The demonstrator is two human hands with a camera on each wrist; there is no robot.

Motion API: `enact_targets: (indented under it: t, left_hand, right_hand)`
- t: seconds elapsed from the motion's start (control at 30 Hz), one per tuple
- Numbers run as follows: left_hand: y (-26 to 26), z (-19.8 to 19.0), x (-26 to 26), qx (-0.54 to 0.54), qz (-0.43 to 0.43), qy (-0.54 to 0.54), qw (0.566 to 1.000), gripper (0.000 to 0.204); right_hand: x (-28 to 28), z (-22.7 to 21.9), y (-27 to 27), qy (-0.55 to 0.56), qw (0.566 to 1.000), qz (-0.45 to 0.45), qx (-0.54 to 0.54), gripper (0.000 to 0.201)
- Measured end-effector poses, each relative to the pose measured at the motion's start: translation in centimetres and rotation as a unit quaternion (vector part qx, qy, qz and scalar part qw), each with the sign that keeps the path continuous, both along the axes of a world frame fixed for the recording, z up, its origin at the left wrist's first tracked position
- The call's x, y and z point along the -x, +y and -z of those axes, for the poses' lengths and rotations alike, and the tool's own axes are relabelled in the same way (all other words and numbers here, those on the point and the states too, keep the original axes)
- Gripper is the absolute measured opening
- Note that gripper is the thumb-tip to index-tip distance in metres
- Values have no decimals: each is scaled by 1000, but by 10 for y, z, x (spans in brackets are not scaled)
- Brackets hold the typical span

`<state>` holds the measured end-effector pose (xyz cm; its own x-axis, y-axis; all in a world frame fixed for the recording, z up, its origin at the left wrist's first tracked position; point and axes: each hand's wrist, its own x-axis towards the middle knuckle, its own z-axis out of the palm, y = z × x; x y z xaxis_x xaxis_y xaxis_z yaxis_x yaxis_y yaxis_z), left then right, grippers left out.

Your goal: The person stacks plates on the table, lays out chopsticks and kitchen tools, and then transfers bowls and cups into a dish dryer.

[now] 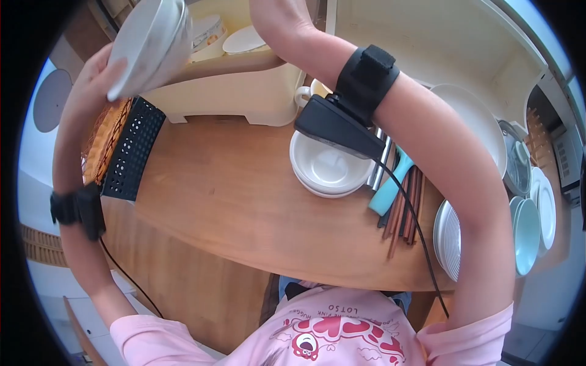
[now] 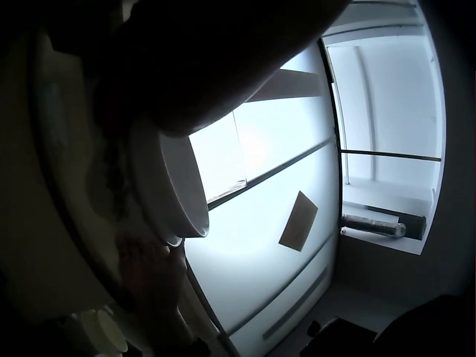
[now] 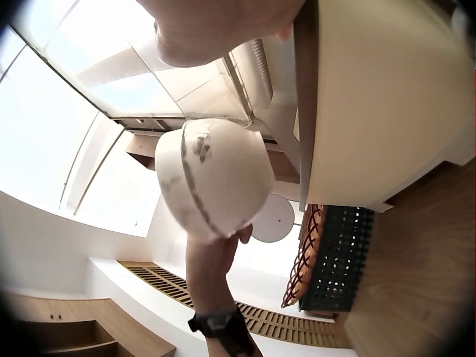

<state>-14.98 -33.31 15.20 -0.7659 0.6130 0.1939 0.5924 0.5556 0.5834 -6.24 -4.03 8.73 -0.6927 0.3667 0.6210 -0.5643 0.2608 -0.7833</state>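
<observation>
Brown wooden worktop below our hands, nested white bowls held high in the left one.
Our left hand is clamped on the white bowls, which are tipped over sideways; our right hand is apart from it, by the cream box, and we cannot tell how its fingers lie. We'd do well to pinch the whole stack firmly, since one bowl could slide out of the other at this tilt, and to level it before any lowering. We should mind the dark basket just inside our left wrist, and the cable trailing from our right wrist, which could snag. A right palm under the bases would probably steady everything.
</observation>
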Motion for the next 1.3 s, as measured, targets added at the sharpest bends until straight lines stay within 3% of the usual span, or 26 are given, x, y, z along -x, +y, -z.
enact_targets:
  t: [0.07, 0.27, 0.37, 0.6, 0.7, 1.3]
  left_hand:
    - [11, 20, -47, -72, 25, -42, 996, 43]
    - [37, 66, -114, 34, 21, -82, 996, 32]
    - [48, 85, -115, 78, 23, -82, 993, 27]
    - [69, 115, -106, 42, 44, -81, 995, 22]
    - [78, 107, -109, 112, 12, -137, 984, 29]
    - [89, 104, -100, 123, 26, -201, 971, 33]
  right_hand:
    - [18, 3, 0, 0, 1000, 18, 2, 59]
    - [25, 1, -3, -1, 999, 35, -8, 61]
    - [13, 0, -3, 0, 999, 37, -20, 61]
    - [23, 1, -2, -14, 999, 39, -22, 59]
    - [24, 1, -2, -14, 999, 38, -22, 58]
    - [26, 2, -1, -15, 999, 32, -25, 57]
